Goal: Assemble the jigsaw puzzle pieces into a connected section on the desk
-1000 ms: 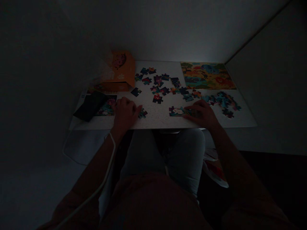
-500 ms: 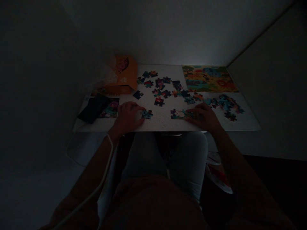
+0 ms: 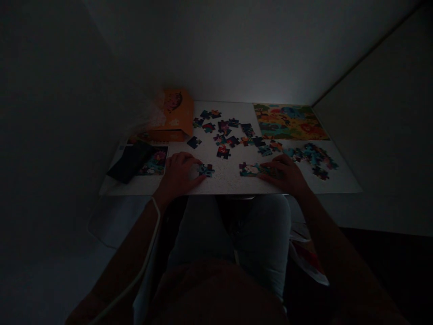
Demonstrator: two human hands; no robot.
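Note:
Near the table's front edge, my left hand (image 3: 181, 175) has its thumb and fingers around a dark blue-green puzzle piece (image 3: 206, 170) that lies on the white tabletop. To the right, my right hand (image 3: 286, 174) grips the right end of a short strip of joined puzzle pieces (image 3: 249, 169) showing a white animal. A gap of bare tabletop separates the single piece from the strip. Behind both hands lie several loose puzzle pieces (image 3: 223, 152). My fingers hide part of what each hand holds.
An orange box (image 3: 177, 113) stands at the back left. In front of it, a dark flat object (image 3: 131, 161) partly covers a picture sheet (image 3: 157, 160). A colourful animal picture (image 3: 291, 122) lies back right, with a heap of pieces (image 3: 313, 155) before it. The room is dim.
The view has tilted, so the table and hands sit slightly lower in the picture. Both hands keep their hold, with hardly any shift against the table.

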